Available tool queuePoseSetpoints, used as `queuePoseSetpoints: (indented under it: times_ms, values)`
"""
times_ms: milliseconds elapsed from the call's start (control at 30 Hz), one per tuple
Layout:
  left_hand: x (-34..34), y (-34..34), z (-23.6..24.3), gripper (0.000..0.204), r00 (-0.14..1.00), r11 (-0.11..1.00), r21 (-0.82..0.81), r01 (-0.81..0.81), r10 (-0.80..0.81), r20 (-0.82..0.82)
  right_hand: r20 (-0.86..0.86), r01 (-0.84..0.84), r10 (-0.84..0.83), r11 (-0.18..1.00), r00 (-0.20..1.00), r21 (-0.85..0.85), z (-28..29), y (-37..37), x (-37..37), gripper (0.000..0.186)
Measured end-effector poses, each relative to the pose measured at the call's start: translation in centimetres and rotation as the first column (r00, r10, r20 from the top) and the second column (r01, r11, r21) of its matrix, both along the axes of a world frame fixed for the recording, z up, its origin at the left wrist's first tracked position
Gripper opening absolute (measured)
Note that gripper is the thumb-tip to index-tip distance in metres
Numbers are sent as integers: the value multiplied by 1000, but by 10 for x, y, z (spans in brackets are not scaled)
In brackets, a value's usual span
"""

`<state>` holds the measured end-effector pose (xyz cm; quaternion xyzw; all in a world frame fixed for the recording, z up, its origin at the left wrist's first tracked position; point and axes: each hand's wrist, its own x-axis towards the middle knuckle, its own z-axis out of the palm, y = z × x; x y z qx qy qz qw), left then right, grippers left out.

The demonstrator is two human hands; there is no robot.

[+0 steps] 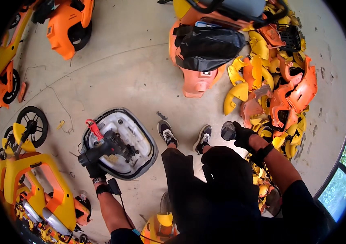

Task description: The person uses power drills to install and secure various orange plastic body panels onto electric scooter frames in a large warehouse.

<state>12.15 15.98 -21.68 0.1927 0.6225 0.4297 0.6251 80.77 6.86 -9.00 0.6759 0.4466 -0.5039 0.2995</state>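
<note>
Grey concrete floor (pixel 132 69), scuffed and marked with a faint curved seam, spreads under everything. Far left, orange-and-yellow scooter frames (pixel 39 191) stand crowded together, with a black spoked wheel (pixel 32 124) just above them and another orange body shell (pixel 69 26) at the upper left.

Moving right, the left hand (pixel 91 160) — in a black glove, with a band and a small black device strapped at the wrist — is closed around the grip of a black power drill (pixel 110 148). The drill's nose points right and rests over a flat, rounded white-and-grey panel (pixel 134 130) lying on the floor just ahead of the person's feet. A red strap-like piece (pixel 94 129) sticks up at the panel's left edge, just beside the drill.

Next come two dark sneakers (pixel 185 136) with white soles, planted on the concrete, and the person's black trousers below them.

Right of the shoes, the right hand (pixel 242 136), also gloved in black, is curled shut around a small dark grey round object (pixel 228 131); what the object is cannot be told. It is held just above the floor — near the edge of a big heap of yellow and orange plastic covers (pixel 278 93). Above that heap sits an orange scooter body draped with a black bag (pixel 207 46).
</note>
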Motion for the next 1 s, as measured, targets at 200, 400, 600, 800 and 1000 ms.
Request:
queuePoseSetpoints:
  times_ms: [200, 400, 600, 800, 1000]
  values:
    - [66, 22, -139, 33, 984, 999, -30, -31, 25, -176, -82, 42, -41, 999, 996, 7, -145, 10, -14, 104]
    - [75, 42, -224, 31, 943, 989, -135, -54, 6, -333, -88, -188, 201, 972, 976, 140, -262, 45, -74, 87]
    - [114, 57, -275, 34, 982, 988, -114, -105, 85, -169, -69, -346, 409, 839, 910, 420, -360, 33, -86, 74]
    - [110, 47, -299, 39, 857, 915, -324, -239, 42, -513, -152, -317, 416, 842, 896, 437, -361, 36, -88, 75]
    - [113, 17, -301, 33, 878, 894, -294, -337, 186, -441, -169, -289, 402, 840, 900, 460, -363, 29, -81, 80]
